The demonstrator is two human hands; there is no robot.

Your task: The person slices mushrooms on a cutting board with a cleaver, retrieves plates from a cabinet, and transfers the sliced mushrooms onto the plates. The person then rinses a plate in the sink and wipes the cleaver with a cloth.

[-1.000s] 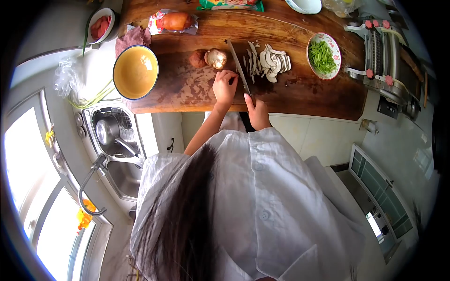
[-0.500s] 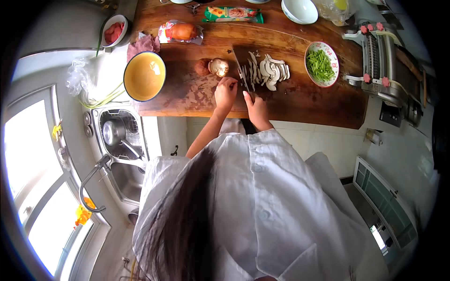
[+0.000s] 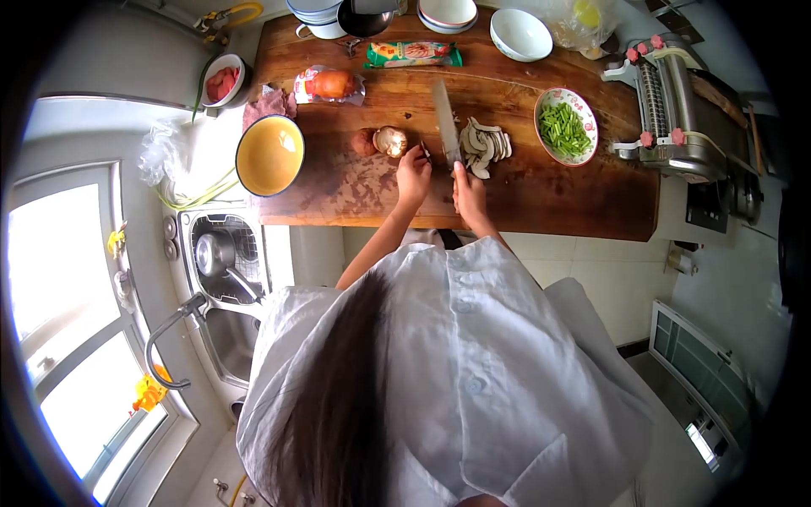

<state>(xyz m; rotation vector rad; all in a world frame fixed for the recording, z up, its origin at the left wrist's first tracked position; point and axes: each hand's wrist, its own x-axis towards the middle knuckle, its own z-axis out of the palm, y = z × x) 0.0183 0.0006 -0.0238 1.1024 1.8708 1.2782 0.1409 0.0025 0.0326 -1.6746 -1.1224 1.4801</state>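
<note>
My right hand grips the handle of a kitchen knife, its broad blade pointing away from me over the wooden table. Right against the blade's right side lies a heap of sliced mushroom, and the blade hides part of it. To the left of the knife, my left hand has its fingers closed on a small dark mushroom piece, partly hidden at the fingertips. Two whole mushrooms sit just beyond that hand, one with its pale underside up.
A yellow-lined bowl stands left on the wooden table. Chopped greens fill a patterned bowl on the right. Packaged sausage, a green packet and a white bowl are farther back. A pasta machine stands at the right.
The knife has moved right, away from my left hand, and now covers the left part of the slices. My left hand has shifted slightly right. The camera view has shifted a little.
</note>
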